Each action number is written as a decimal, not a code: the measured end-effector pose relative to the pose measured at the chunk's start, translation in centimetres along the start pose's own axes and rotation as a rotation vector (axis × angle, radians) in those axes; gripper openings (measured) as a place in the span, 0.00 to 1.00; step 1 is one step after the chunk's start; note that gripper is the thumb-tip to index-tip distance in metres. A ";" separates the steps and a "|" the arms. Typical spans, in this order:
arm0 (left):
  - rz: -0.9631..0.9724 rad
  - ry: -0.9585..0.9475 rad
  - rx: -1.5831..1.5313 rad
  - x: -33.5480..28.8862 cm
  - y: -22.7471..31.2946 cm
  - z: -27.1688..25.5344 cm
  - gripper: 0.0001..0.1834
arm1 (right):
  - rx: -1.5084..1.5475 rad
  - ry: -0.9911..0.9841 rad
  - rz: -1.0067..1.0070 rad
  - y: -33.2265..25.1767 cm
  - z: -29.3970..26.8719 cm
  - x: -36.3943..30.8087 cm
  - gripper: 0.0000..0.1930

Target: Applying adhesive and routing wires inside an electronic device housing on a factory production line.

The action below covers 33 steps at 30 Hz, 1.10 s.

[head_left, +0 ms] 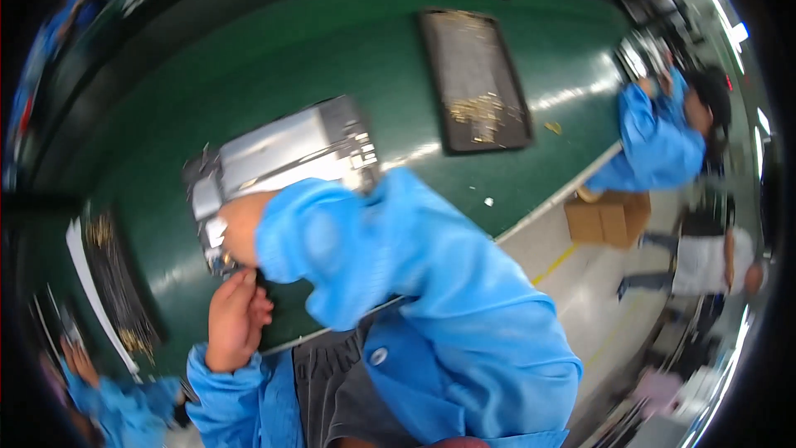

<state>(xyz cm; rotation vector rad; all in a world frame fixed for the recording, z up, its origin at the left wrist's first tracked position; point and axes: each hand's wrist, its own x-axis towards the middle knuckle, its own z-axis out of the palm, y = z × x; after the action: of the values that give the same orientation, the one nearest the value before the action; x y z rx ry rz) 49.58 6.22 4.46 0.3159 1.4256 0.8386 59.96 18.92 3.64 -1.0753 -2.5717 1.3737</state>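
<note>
An opened flat electronic device [274,149] with silver panels and a dark frame lies tilted on the green table in front of me. My right arm, in a blue sleeve, crosses over its near side. My right hand [240,228] is at the device's near left corner, blurred, and its fingers are mostly hidden. Just below that corner is my left hand [232,322], closed, with thumb and forefinger pinched together near the right hand's fingertips. Whatever the pinch holds, if anything, is too small to make out.
A black tray [477,75] with many small gold-coloured parts stands farther right on the green table [373,41]. Dark thin strips with gold ends [120,290] lie at left beside a white strip [95,290]. Co-workers in blue sit at both sides. A cardboard box [609,220] is on the floor.
</note>
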 end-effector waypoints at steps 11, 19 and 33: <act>0.020 -0.117 -0.182 1.3 -0.2 -0.4 0.19 | -0.067 0.427 0.039 7.1 -1.0 -0.2 0.10; 0.017 -0.158 -0.177 1.6 0.1 -0.7 0.18 | -0.153 1.206 0.977 15.7 -10.9 -20.9 0.20; 0.037 -0.081 -0.126 1.0 -0.3 -0.2 0.14 | -0.066 1.196 1.062 16.7 -10.9 -21.1 0.15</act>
<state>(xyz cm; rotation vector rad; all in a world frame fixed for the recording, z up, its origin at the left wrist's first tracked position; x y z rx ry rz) 49.39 6.60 3.46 0.2783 1.2889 0.9314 88.95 20.57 3.67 -2.3937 -1.1402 0.2910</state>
